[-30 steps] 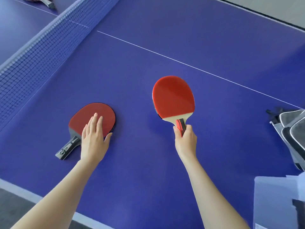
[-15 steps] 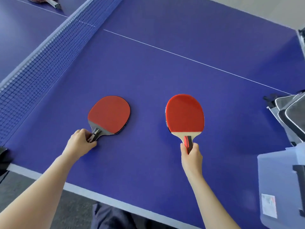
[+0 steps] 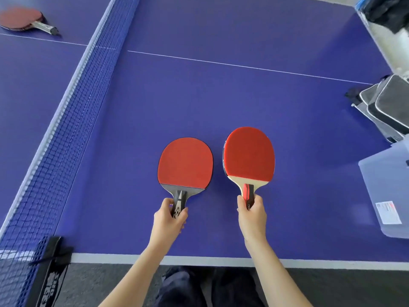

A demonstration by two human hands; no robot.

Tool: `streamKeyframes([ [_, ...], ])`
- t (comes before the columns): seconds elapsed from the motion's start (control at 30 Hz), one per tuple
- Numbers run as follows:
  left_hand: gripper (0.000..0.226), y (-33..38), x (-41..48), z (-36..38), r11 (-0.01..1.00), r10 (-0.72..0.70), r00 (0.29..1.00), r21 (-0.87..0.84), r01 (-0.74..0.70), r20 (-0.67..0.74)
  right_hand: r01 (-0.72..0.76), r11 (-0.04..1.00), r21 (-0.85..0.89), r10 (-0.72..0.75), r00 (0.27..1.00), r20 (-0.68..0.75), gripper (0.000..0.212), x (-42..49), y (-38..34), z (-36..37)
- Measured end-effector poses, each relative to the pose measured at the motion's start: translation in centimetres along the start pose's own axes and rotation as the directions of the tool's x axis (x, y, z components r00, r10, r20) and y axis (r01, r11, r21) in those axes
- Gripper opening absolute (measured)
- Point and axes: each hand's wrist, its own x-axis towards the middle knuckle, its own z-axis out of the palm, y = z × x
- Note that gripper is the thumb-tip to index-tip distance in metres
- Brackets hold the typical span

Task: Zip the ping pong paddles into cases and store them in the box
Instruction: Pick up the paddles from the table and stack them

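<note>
Your left hand (image 3: 169,220) has its fingers (image 3: 166,202) curled round the black handle of the dark-handled paddle (image 3: 185,162), red face up and blade pointing away from you; it sits low over the blue desk (image 3: 221,96), though you cannot tell from here whether it touches. Your right hand (image 3: 252,216) grips the red-and-black handle of the pale-wood paddle (image 3: 249,155) in the same way, red face up, its dark edge showing on the left side. The two blades are side by side, near each other but apart. At the desk's right edge lie the grey and black cases (image 3: 389,107), and just nearer to you than them stands the clear plastic box (image 3: 385,196) with a label on its side. A third paddle (image 3: 22,18) lies beyond the net (image 3: 66,120), at far left, well apart from your hands.
</note>
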Motion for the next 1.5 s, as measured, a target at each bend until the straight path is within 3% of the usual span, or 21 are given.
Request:
streamKeyframes([
  [0.27, 0.020, -3.6, -3.2, 2.2, 0.998, -0.065, 0.996, 0.003, 0.066, -0.064, -0.028, 0.999, -0.027, 0.030, 0.997, 0.074, 0.012, -6.8, 1.5, 5.8],
  [0.53, 0.024, -3.5, -2.2, 1.7, 0.994, -0.104, 0.988, -0.054, 0.098, -0.116, -0.061, 0.996, -0.061, 0.070, 0.987, 0.148, 0.012, -7.9, 1.1, 9.4],
  [0.67, 0.017, -3.5, -2.1, 1.3, 0.993, -0.100, 0.994, -0.071, 0.096, -0.048, -0.059, 0.996, -0.072, 0.068, 0.990, 0.127, 0.012, -7.3, 0.8, 9.9],
  [0.73, 0.010, -3.7, -2.1, 0.7, 0.970, -0.126, 0.991, -0.204, 0.132, 0.039, -0.039, 0.994, -0.100, 0.051, 0.991, 0.123, 0.020, -6.9, 0.9, 10.2],
  [0.87, 0.022, -3.8, -2.1, 0.0, 0.891, -0.175, 0.973, -0.397, 0.222, 0.153, -0.030, 0.988, -0.152, 0.047, 0.992, 0.113, 0.030, -7.3, 1.2, 11.0],
  [1.3, 0.030, -3.8, -2.0, -1.1, 0.901, -0.150, 0.969, -0.377, 0.216, 0.197, 0.016, 0.991, -0.132, -0.007, 0.997, 0.071, 0.031, -8.3, 2.1, 13.0],
  [1.5, 0.034, -3.7, -2.0, -0.7, 0.894, -0.138, 0.969, -0.396, 0.210, 0.204, 0.093, 0.983, -0.161, -0.071, 0.988, 0.135, 0.016, -7.9, 3.5, 11.9],
])
